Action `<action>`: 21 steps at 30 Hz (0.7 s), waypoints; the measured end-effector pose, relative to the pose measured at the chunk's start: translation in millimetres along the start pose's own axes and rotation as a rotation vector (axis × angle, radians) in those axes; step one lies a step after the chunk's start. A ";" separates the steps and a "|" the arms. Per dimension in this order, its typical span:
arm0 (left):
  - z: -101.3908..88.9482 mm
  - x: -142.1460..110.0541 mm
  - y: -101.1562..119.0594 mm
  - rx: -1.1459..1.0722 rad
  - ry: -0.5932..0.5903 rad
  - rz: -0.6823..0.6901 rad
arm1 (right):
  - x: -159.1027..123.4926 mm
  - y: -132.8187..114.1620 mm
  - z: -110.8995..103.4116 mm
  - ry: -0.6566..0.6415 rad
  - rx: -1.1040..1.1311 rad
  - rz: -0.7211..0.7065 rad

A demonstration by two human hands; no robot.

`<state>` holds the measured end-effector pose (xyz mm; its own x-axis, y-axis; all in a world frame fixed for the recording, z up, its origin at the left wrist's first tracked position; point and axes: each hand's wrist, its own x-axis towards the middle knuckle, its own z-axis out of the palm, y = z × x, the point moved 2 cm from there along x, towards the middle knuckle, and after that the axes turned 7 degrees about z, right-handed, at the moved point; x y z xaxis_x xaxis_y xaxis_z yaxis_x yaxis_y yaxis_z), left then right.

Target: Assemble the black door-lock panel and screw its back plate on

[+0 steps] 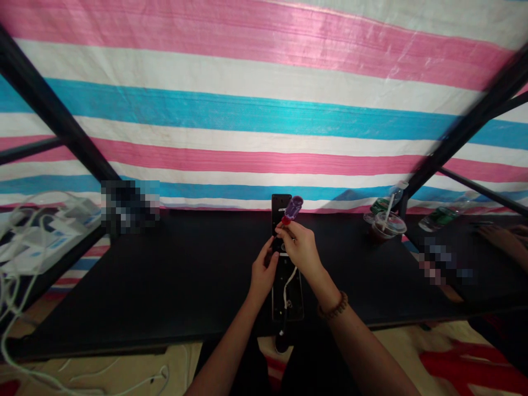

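Note:
A long, narrow black panel (292, 294) lies lengthwise before me on the black table, with small fittings and a white cable (289, 281) on its face. My right hand (303, 247) is closed round a screwdriver (294, 208) whose purple handle tilts up and away; a red part shows below the handle. Its tip is hidden by the fingers, over the upper half of the panel. My left hand (263, 272) grips the panel's left edge, its thumb and forefinger close to the right fingertips. Whether it also pinches something small I cannot make out.
Right of the panel stand a clear plastic cup (385, 226) with a straw and a green-labelled bottle (379, 205). Another bottle (441, 217) lies farther right, near another person's hand (501, 239). White power strips (53, 236) with tangled cables fill the left. Black frame bars slope on both sides.

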<state>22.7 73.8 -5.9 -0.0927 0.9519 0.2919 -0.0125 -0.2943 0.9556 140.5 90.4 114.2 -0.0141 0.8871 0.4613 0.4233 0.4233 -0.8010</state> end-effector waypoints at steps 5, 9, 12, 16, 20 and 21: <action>-1.2 -0.7 -2.2 0.013 0.010 -0.003 | -5.4 -1.1 -2.6 0.034 0.029 -0.019; -1.9 -0.8 -0.6 0.026 0.008 0.016 | -7.1 1.2 -4.7 0.070 0.077 0.026; -2.1 -1.0 -0.1 0.034 0.006 0.012 | -6.6 2.2 -4.2 0.061 0.104 0.036; -2.5 -1.3 -1.9 0.037 0.004 0.008 | -8.3 3.5 -3.7 0.045 0.090 0.006; -2.8 -1.6 -2.0 0.025 -0.004 0.008 | -15.9 5.6 -7.0 0.034 0.001 -0.016; -2.8 -1.7 -1.6 0.022 -0.009 0.009 | -17.6 5.2 -8.0 0.024 -0.033 -0.023</action>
<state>20.0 72.4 -8.1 -0.0833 0.9502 0.3003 0.0106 -0.3005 0.9537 150.1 75.5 104.9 -0.0032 0.8723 0.4890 0.4529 0.4372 -0.7770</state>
